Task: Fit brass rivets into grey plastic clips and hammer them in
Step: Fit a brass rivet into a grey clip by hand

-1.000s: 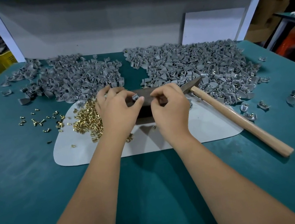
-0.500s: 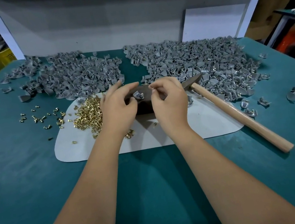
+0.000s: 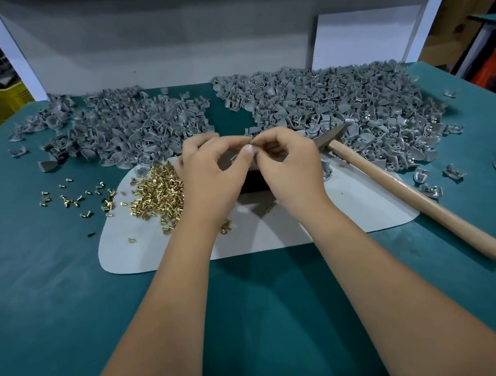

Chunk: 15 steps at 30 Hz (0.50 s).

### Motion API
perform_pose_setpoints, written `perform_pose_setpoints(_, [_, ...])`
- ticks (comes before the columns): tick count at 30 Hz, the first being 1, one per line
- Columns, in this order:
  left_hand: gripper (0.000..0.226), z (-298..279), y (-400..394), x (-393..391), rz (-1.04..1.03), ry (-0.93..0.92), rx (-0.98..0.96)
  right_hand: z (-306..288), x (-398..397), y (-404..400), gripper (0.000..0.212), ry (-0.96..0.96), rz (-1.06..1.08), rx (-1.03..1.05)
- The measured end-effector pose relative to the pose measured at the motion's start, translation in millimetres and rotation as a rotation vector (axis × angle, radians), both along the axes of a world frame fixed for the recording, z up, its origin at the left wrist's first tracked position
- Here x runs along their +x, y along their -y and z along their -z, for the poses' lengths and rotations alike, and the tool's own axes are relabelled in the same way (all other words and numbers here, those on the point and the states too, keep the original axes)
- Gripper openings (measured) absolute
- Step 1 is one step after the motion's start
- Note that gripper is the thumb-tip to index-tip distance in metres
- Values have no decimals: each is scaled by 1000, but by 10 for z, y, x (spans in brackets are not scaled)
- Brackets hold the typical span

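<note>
Two bare forearms reach forward over the teal-green felt table top and meet above a pale grey rounded mat lying flat on it. The left hand and right hand are close together, fingertips almost touching, both with fingers curled over a dark brown block that sits on the mat. The left thumb and fingers curl around a small grey piece, probably a clip, though most of it is hidden. The right hand's thumb and forefinger are pinched together at the same spot; what they pinch is too small to tell.

Just left of the left hand lies a heap of small brass rivets on the mat, with loose strays scattered further left on the felt. To the right, a hammer with a light wooden handle lies diagonally, its metal head by the right hand and its handle end pointing toward the near right of the table.

Beyond the hands sit two broad piles of grey plastic clips: a left pile and a larger right pile, with a strip of bare felt between them. Behind stands a white back panel
</note>
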<state>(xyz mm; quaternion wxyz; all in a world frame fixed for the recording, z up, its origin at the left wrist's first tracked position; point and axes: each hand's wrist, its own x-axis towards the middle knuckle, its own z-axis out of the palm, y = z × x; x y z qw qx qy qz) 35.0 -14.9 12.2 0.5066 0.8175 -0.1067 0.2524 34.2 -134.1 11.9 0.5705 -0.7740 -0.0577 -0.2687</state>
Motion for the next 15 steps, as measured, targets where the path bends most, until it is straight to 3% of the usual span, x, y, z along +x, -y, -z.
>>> perform_pose_setpoints(4, [9, 1, -44, -6, 3, -82, -85, 19, -64, -24, 13, 7, -24, -46])
perform_pose_setpoints(10, [21, -16, -75, -1, 32, -91, -121, 23, -87, -53, 19, 15, -47, -55])
perform_pose_setpoints(15, [16, -1, -67, 32, 43, -138, -123, 8, -90, -70, 22, 14, -70, -31])
